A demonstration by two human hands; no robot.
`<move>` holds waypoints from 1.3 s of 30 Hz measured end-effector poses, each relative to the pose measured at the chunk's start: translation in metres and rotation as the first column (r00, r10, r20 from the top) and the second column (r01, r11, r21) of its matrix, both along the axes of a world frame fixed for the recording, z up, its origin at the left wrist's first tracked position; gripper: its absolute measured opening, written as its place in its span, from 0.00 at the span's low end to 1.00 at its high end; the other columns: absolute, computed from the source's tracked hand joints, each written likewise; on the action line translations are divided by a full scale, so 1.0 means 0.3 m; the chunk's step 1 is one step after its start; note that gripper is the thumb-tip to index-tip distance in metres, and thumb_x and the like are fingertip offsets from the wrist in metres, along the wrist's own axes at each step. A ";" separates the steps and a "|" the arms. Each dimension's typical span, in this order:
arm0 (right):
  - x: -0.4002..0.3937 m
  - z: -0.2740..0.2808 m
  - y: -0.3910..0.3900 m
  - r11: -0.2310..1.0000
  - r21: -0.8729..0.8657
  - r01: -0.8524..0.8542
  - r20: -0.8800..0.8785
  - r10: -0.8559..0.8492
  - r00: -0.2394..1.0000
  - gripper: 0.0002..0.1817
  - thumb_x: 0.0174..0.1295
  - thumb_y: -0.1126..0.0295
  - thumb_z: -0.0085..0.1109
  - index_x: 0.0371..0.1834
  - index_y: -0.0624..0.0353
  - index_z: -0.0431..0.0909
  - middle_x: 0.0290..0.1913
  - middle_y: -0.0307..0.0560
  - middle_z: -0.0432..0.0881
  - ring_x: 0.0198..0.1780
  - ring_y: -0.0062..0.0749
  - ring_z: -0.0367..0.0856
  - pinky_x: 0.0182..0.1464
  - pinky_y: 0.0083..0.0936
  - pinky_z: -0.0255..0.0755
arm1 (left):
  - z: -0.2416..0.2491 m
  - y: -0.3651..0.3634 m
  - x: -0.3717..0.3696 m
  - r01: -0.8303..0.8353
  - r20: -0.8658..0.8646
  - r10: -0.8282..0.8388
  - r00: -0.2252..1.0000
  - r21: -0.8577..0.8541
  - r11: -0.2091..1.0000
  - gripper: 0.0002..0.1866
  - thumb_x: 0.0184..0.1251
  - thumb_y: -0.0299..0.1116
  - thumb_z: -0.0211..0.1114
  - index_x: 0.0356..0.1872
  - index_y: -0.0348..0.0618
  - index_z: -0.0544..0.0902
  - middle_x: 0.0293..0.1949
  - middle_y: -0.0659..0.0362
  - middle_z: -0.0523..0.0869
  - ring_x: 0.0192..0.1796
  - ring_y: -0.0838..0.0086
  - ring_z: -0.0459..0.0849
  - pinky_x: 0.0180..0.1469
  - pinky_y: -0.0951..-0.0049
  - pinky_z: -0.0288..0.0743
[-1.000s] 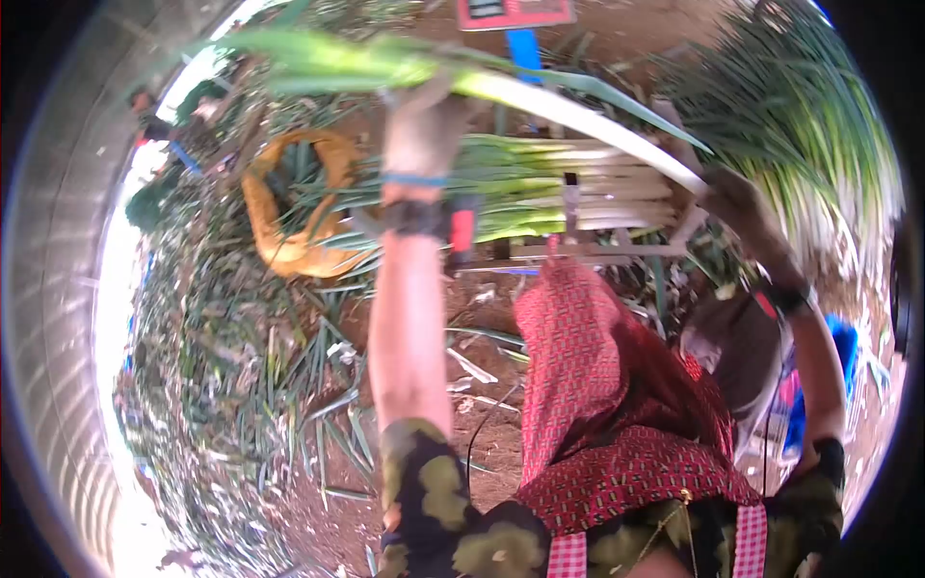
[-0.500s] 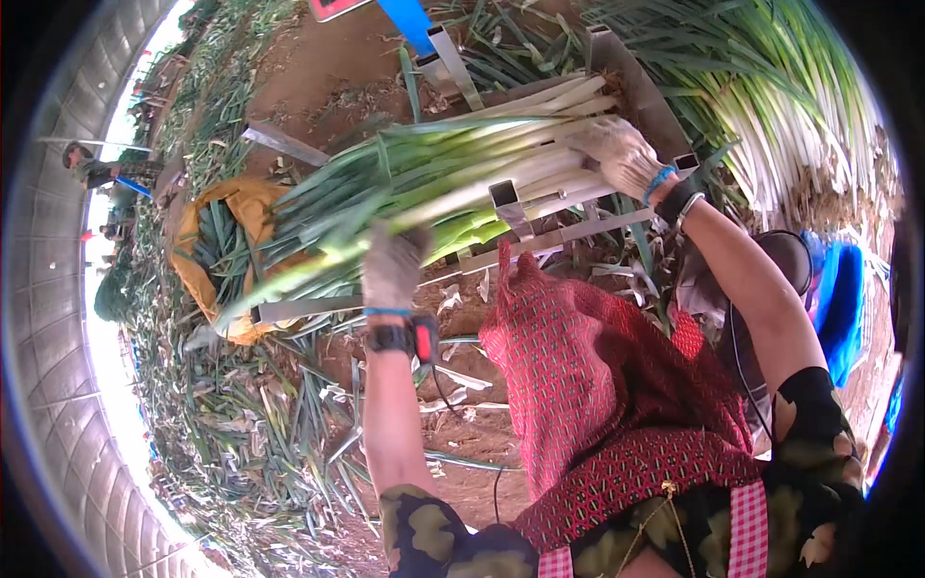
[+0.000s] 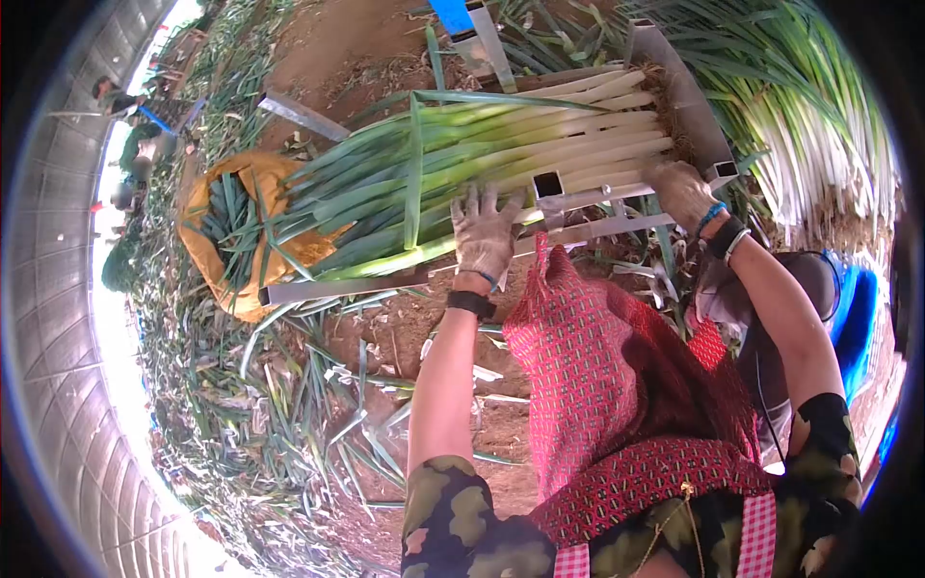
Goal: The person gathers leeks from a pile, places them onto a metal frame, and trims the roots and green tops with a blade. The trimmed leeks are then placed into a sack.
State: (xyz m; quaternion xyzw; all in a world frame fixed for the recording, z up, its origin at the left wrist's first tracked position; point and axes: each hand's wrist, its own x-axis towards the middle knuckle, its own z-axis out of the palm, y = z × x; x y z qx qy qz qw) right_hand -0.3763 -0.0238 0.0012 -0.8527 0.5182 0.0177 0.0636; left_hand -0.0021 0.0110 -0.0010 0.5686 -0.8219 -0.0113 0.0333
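A bundle of long green onions [image 3: 540,144] lies across a metal frame [image 3: 674,87], white root ends to the right and green leaves to the left. My left hand [image 3: 485,233], in a dirty work glove, is open with fingers spread against the near side of the bundle. At the near right corner, my gloved right hand [image 3: 680,196] is closed, its fingers bent together beside the lowest root ends; what they hold, if anything, is hidden. A yellow bag [image 3: 205,275] surrounds the leaf tips at the left. One leaf [image 3: 415,173] lies crosswise over the bundle.
More green onions [image 3: 790,125] are heaped at the upper right. Square metal posts [image 3: 549,189] stick up along the frame. Leaf scraps [image 3: 279,405] litter the soil at the left. A blue item [image 3: 856,323] lies at the right; a person [image 3: 116,98] is far off at upper left.
My left hand has moved right along the bundle, from the blurred leaves to the near middle, fingers now spread. My right hand has come off the white stalks, down to the near right corner.
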 end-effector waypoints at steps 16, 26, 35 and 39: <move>0.369 0.381 -0.279 0.948 -0.074 -0.309 0.771 0.251 0.585 0.13 0.64 0.76 0.56 0.51 0.59 0.81 0.43 0.47 0.87 0.44 0.39 0.85 0.50 0.34 0.77 | 0.002 -0.017 -0.019 -0.098 0.041 0.091 0.995 0.221 0.970 0.32 0.69 0.55 0.62 0.74 0.79 0.68 0.80 0.49 0.60 0.81 0.46 0.55 0.79 0.39 0.41; 1.003 0.346 -0.468 0.721 0.268 -0.639 0.202 0.606 0.769 0.32 0.74 0.70 0.48 0.81 0.40 0.59 0.28 0.58 0.75 0.25 0.44 0.77 0.29 0.40 0.74 | -0.014 -0.010 -0.011 -0.055 -0.084 0.079 0.993 0.252 0.966 0.32 0.72 0.47 0.59 0.77 0.79 0.63 0.81 0.45 0.54 0.81 0.44 0.52 0.79 0.35 0.39; 1.204 0.067 -0.369 0.640 0.056 -0.766 0.008 0.767 0.642 0.21 0.72 0.62 0.49 0.67 0.51 0.71 0.26 0.55 0.78 0.31 0.51 0.84 0.32 0.45 0.78 | 0.016 0.008 -0.020 -0.080 -0.107 0.095 0.990 0.137 0.987 0.30 0.71 0.48 0.60 0.74 0.74 0.70 0.74 0.54 0.69 0.76 0.53 0.63 0.78 0.38 0.45; 1.133 0.164 -0.373 0.651 0.008 -0.759 0.025 0.759 0.651 0.14 0.71 0.61 0.50 0.50 0.57 0.77 0.29 0.58 0.79 0.34 0.52 0.84 0.34 0.45 0.76 | -0.043 0.007 0.000 -0.051 -0.134 0.052 0.990 0.011 0.999 0.31 0.69 0.48 0.62 0.74 0.75 0.70 0.72 0.52 0.70 0.75 0.49 0.63 0.77 0.37 0.46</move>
